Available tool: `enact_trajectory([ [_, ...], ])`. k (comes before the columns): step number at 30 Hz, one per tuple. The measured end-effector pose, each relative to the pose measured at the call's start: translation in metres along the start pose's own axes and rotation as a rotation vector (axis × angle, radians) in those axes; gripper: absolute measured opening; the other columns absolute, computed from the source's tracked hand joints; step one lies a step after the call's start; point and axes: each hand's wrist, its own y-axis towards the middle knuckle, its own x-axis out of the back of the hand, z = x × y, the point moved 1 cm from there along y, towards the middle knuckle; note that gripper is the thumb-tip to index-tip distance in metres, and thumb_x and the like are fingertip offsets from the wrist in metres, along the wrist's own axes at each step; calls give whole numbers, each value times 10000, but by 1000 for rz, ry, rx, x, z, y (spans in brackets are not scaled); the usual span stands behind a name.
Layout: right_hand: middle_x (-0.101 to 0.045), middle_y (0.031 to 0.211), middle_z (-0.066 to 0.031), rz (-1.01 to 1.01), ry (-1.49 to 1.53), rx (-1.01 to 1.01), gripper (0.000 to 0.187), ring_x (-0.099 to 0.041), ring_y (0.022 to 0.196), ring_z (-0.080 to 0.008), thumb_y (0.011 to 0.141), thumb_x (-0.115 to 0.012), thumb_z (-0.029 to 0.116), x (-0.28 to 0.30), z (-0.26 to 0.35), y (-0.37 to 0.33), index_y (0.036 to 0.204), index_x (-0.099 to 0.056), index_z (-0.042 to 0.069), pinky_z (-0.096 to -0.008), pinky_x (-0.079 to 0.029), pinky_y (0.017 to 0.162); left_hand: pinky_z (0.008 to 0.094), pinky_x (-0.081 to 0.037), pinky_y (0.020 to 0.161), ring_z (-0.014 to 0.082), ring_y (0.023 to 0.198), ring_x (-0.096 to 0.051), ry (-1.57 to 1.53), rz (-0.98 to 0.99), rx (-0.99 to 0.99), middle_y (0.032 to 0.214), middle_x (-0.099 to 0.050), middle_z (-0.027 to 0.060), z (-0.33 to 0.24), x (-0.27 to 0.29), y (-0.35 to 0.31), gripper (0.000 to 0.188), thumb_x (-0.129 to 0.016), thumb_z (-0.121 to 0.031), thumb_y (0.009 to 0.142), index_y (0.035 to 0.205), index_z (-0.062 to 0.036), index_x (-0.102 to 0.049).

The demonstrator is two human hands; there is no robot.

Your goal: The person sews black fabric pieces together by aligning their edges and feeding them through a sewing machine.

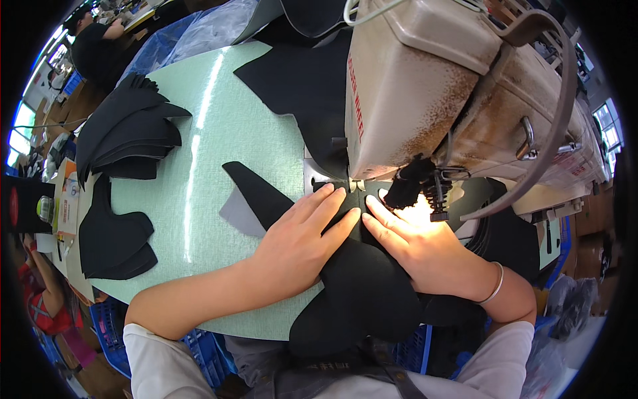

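Note:
Black fabric panels (pixel 372 286) lie under both hands and run up to the presser foot (pixel 357 186) of a beige sewing machine (pixel 412 86). With fingers stretched out, my left hand (pixel 296 239) presses flat on the cloth just left of the foot. My right hand (pixel 422 249), a bangle at its wrist, also lies flat on it with fingers extended, right of the foot under a bright lamp glow. The needle point is hidden. A loose flap (pixel 256 193), black with a grey underside, sticks out beyond my left hand. More black cloth extends behind the machine head (pixel 299 73).
A fanned stack of black cut pieces (pixel 129 133) and a smaller pile (pixel 116 236) sit on the pale green table (pixel 219 133) at left. Blue crates (pixel 109 332) stand below the table edge. Other people (pixel 96 50) are at far left. A curved grey bar (pixel 565 100) arches at right.

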Motion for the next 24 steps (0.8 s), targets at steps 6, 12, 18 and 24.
enact_trajectory([
  [6, -418, 1461, -223, 89, 8, -43, 847, -602, 1124, -391, 574, -704, 43, 5, 1, 4, 1379, -452, -33, -455, -453, 996, 439, -395, 1064, 404, 1266, -452, -9, 28, -2, 1296, -477, 248, 2, 0, 0, 540, -628, -32, 718, 1246, 50, -545],
  [12, -427, 1457, -215, 59, 52, -48, 839, -603, 1124, -373, 579, -702, 39, 4, 2, 2, 1378, -454, -28, -489, -430, 1020, 438, -397, 1061, 396, 1256, -462, -23, 37, -2, 1287, -485, 234, 1, 3, 2, 574, -666, -54, 691, 1244, 43, -549],
  [18, -473, 1431, -185, -2, -72, -14, 763, -612, 1125, -324, 591, -697, 50, 0, -2, -1, 1329, -516, -14, -482, -435, 1015, 415, -460, 995, 335, 1173, -537, -60, 30, -33, 1194, -554, 159, 8, 6, 3, 563, -717, -44, 610, 1155, 24, -594],
  [24, -513, 1408, -143, -47, -94, 10, 642, -599, 1167, -268, 634, -646, 13, -1, -6, 1, 1273, -581, 5, -485, -434, 1005, 404, -477, 968, 317, 1068, -591, -78, -51, -76, 1096, -607, 143, 18, 8, 5, 493, -709, -24, 590, 1073, 25, -622],
])
